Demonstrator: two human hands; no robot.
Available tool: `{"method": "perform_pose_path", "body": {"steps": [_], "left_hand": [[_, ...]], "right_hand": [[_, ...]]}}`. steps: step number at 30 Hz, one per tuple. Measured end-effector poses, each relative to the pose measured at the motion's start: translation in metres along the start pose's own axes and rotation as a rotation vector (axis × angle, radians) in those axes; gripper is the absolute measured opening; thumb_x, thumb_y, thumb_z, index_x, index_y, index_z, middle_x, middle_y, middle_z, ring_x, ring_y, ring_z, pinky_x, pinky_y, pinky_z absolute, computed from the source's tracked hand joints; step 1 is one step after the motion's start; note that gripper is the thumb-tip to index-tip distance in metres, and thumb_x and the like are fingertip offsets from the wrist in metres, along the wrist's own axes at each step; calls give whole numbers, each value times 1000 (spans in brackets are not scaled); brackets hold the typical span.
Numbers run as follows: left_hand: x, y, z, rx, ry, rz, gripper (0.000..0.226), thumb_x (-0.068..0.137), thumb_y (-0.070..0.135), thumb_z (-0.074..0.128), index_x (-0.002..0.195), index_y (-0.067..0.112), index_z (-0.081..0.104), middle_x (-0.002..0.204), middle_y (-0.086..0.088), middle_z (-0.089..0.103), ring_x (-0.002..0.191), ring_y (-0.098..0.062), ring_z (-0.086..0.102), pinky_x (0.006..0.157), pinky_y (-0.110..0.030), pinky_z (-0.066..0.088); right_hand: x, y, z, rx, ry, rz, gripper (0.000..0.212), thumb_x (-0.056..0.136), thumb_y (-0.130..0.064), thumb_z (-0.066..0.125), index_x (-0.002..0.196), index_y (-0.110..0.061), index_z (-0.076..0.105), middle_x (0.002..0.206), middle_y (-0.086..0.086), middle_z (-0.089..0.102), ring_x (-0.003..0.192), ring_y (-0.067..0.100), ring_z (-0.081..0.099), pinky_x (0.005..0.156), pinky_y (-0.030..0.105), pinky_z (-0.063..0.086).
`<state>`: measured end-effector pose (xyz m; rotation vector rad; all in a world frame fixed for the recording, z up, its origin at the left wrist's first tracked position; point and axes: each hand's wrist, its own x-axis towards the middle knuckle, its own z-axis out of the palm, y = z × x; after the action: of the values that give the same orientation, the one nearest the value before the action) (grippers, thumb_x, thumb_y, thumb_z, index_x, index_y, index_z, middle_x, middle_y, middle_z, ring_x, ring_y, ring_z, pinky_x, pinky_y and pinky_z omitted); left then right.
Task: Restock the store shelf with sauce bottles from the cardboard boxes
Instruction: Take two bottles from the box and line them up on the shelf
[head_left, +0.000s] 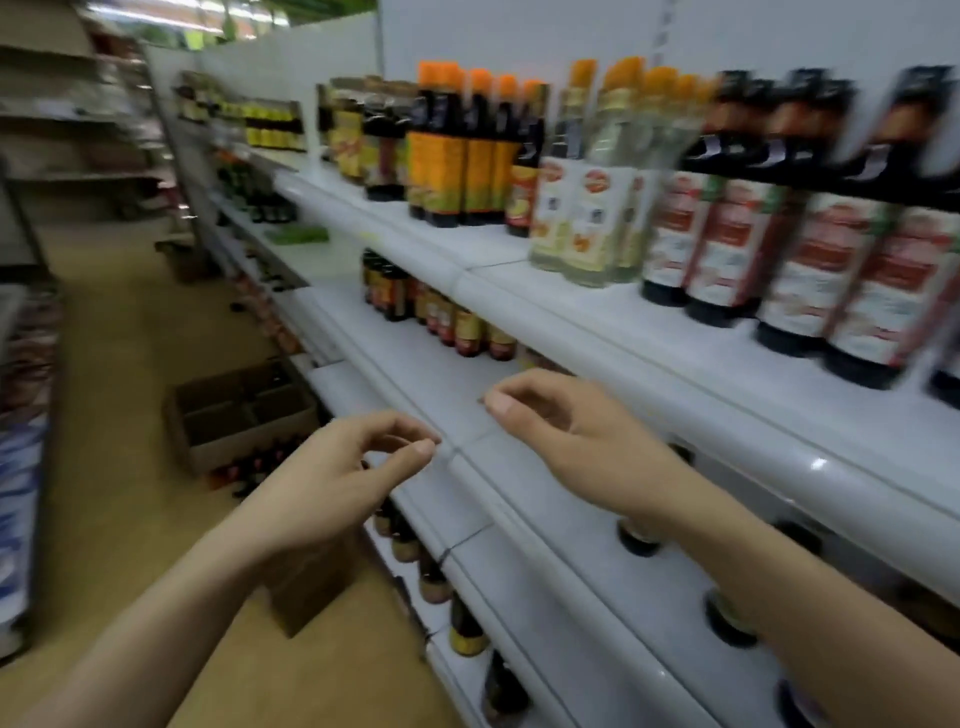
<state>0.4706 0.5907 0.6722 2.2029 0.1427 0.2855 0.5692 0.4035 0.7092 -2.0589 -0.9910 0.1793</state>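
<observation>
Two empty hands, left hand (332, 467) and right hand (566, 415), fingers loosely curled, sauce bottles (467, 332) beyond.

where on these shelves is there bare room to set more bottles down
The middle shelf is bare in front of the small dark bottles, just beyond both empty hands. The top shelf has a bare strip left of the orange-capped bottles. Its right end, with the red-labelled bottles, is crowded.
</observation>
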Motion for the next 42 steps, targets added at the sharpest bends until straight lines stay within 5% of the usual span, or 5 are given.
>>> {"method": "perform_pose_path", "body": {"steps": [4, 9, 18, 33, 42], "left_hand": [[21, -63, -83, 28, 126, -60, 14, 91, 37, 57, 100, 35, 67, 88, 16, 70, 82, -2, 65, 65, -12, 49], [50, -139, -175, 119, 260, -105, 14, 91, 39, 56, 100, 36, 67, 92, 19, 69, 86, 6, 63, 74, -17, 47], [136, -294, -236, 158, 542, -196, 15, 94, 31, 56, 80, 34, 60, 72, 11, 62, 68, 1, 57, 56, -11, 41], [270, -478, -413, 108, 513, -538, 6, 92, 36, 56, 93, 35, 62, 89, 16, 66, 88, 7, 60, 73, -10, 43], [326, -641, -576, 243, 499, -428, 6, 92, 41, 50, 95, 47, 51, 103, 22, 57, 103, 9, 52, 85, -2, 34]], "right_hand": [[91, -20, 55, 41, -66, -54, 32, 96, -44, 47, 107, -20, 65, 106, 0, 68, 98, 10, 63, 89, 31, 50], [205, -32, 130, 117, -155, -96, 23, 95, -47, 45, 103, -33, 61, 103, -17, 64, 96, -5, 59, 81, 13, 46], [375, 9, 241, 78, -261, -60, 9, 94, -46, 50, 98, -42, 57, 109, -22, 57, 109, -3, 53, 94, 22, 42], [701, 1, 427, 201, -614, -53, 13, 94, -44, 53, 101, -39, 62, 102, -25, 62, 92, -15, 56, 76, 9, 43], [879, -67, 593, 124, -660, -144, 22, 94, -44, 52, 110, -33, 61, 104, -23, 62, 95, -12, 57, 73, 3, 44]]}}
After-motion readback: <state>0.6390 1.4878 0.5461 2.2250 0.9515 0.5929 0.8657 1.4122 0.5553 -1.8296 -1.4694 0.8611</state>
